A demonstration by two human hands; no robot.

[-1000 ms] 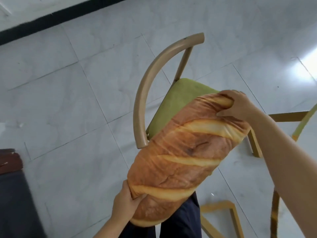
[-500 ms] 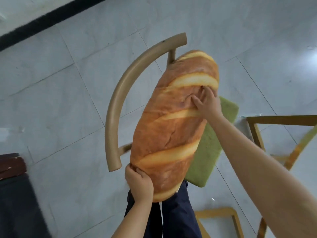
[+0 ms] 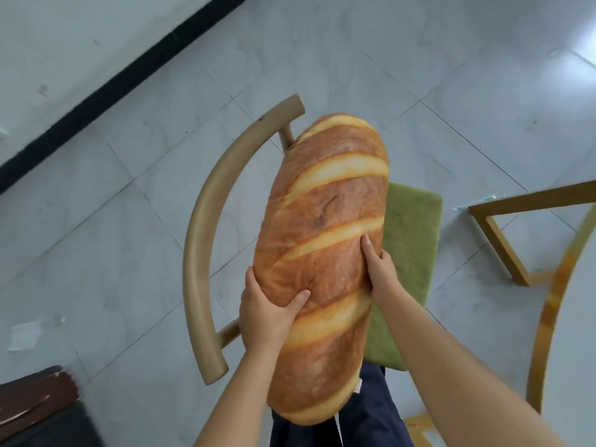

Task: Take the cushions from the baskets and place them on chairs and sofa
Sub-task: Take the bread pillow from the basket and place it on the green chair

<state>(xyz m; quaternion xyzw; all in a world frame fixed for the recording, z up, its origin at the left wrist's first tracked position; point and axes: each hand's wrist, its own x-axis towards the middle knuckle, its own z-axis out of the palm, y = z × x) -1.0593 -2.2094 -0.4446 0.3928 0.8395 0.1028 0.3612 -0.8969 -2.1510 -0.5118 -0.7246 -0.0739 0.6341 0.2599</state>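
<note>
Now the chair [image 3: 196, 240] fills the middle of the view, its curved wooden backrest sweeping down the left side and its green seat pad [image 3: 409, 253] showing on the right; against a second ago, when the seat lay mostly bare beneath a raised cushion, much of the pad is now covered. Lengthwise over it lies the bread-loaf cushion [image 3: 325, 253], far end close beside the backrest post, near end hanging off the seat's front edge above the person's dark trousers [image 3: 364, 417]; half a second ago it leaned more steeply toward the backrest, so it has swung straighter along the seat, though whether its full weight rests on the pad is hard to tell from this angle. The left hand [image 3: 267, 314] has shifted from the near tip up to the left flank, thumb dug into the fabric and fingers wrapped round the edge, gripping it; the right hand [image 3: 379, 269] has slid from the top face to the right flank, fingers curled under that edge, thumb on top. By my reading this cushion is nearly placed; what remains is to nudge it farther onto the seat, then let go.
</note>
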